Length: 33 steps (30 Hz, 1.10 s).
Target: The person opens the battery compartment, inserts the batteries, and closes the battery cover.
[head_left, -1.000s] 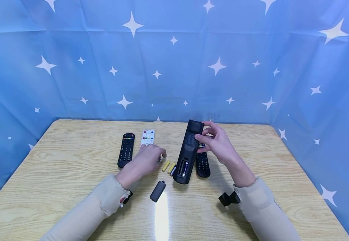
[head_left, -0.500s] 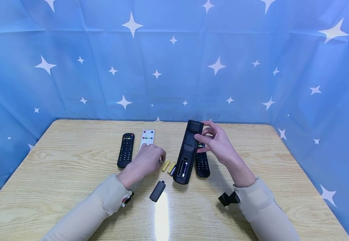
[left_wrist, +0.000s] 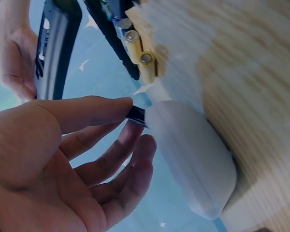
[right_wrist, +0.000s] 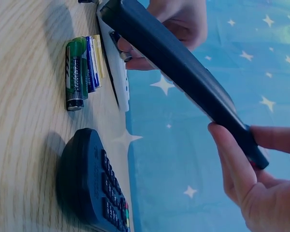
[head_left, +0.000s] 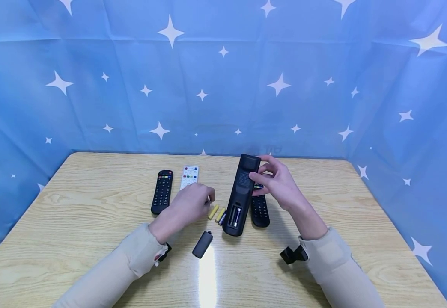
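Note:
My right hand [head_left: 279, 182] grips the upper end of a black remote control [head_left: 242, 184], held tilted with its back facing me. Its battery compartment [head_left: 235, 216] is uncovered, and a battery shows inside. Between thumb and fingertips, my left hand [head_left: 190, 201] pinches a small dark battery [left_wrist: 137, 116] with a silvery end, just above the white remote [left_wrist: 193, 159]. Right of that hand lie yellow batteries [head_left: 216, 213], beside blue and green ones [right_wrist: 76, 70]. The loose black battery cover [head_left: 202, 244] lies on the table nearer to me.
One black remote [head_left: 162, 192] lies at the left of the wooden table [head_left: 92, 205]. Another black remote [head_left: 260, 209] lies partly behind the held one. A blue star-patterned curtain [head_left: 223, 85] hangs behind the table's far edge.
My left hand has shifted very slightly, its fingertips a little higher by the batteries. The right hand and the remote it holds stay in place.

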Tool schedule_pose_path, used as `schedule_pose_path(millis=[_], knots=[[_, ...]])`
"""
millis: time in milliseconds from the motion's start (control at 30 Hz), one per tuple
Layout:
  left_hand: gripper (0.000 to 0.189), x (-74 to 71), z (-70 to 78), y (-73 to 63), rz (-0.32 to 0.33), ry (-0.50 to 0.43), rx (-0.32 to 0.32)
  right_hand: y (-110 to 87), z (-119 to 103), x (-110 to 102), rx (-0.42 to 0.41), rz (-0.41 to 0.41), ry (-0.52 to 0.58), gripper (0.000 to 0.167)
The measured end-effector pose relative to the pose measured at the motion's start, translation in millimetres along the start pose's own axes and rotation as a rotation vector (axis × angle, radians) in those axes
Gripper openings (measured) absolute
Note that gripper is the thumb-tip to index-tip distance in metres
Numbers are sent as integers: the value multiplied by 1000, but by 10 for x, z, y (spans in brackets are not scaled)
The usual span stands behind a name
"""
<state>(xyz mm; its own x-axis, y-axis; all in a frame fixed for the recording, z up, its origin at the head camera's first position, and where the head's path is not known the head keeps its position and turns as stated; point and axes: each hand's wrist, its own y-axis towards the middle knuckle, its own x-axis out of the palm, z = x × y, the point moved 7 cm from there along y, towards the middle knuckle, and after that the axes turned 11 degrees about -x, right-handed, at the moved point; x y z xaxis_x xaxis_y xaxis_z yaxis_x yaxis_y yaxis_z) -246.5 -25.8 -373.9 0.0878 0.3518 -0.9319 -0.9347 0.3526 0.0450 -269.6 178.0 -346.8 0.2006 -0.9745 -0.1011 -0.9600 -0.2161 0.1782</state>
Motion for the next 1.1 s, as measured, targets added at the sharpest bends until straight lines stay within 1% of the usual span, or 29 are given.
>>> schedule_pose_path(millis=[67,233,433,533,667,833,1100], knots=[[16,-19,20,-7,8,-17,9,-1,-1,4,0,-2,-3,55],[19,-68,91,-45,34,-60,59,0,10,8,-2,-6,-3,53],[18,-102,135,-81,60,-83,90,4,16,10,-10,-10,-14,53],[17,-118,145,-90,68,-97,101,9,26,11,0,-7,-15,54],[16,-138,158,-99,55,-137,100,12,28,12,11,-3,-14,55],[15,-161,178,-120,33,-214,86,12,21,9,8,-1,-17,55],[11,-202,194,-147,29,-346,69,13,24,6,3,1,-9,54]])
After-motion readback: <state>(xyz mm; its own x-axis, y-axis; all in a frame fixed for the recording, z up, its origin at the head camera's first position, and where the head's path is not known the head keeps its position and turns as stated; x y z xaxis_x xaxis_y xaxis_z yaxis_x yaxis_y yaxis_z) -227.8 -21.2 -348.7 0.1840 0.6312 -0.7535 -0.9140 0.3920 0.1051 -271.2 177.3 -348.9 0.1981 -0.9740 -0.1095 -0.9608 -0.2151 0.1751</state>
